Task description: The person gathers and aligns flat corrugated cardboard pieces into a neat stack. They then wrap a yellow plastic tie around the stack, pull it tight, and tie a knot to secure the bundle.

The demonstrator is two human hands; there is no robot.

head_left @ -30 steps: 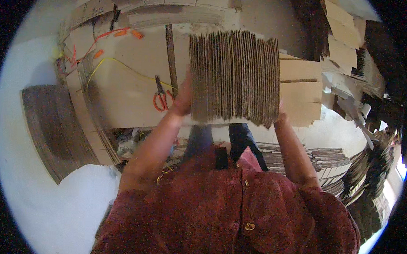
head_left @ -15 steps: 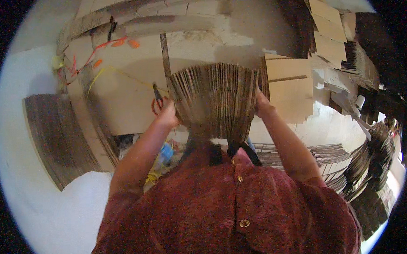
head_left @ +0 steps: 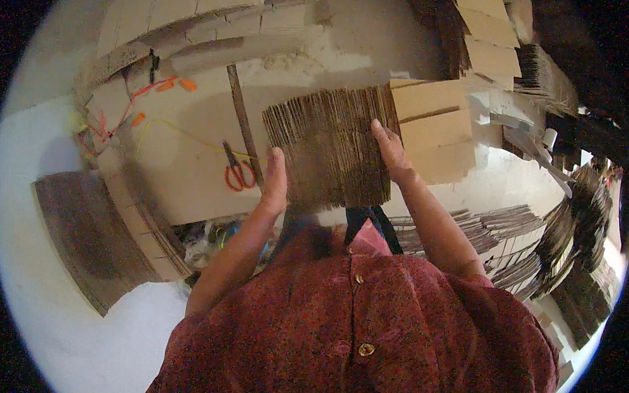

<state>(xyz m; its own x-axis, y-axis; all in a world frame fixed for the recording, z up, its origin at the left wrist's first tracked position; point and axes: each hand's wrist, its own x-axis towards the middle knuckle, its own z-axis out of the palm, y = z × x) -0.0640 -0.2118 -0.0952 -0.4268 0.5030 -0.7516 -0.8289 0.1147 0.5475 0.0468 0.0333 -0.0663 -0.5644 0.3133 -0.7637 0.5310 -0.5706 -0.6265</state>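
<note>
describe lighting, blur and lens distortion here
Head view: bright glare near the right rim; head view: the dark cardboard stack at left appears bowed, likely by the fisheye; head view: grain speckles the maroon shirt, and the held bundle looks soft lower left.

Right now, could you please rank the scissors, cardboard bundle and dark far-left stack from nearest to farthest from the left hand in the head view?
1. Cardboard bundle: right, touching the left hand.
2. Scissors: close by, left.
3. Dark stack: far left.
</note>
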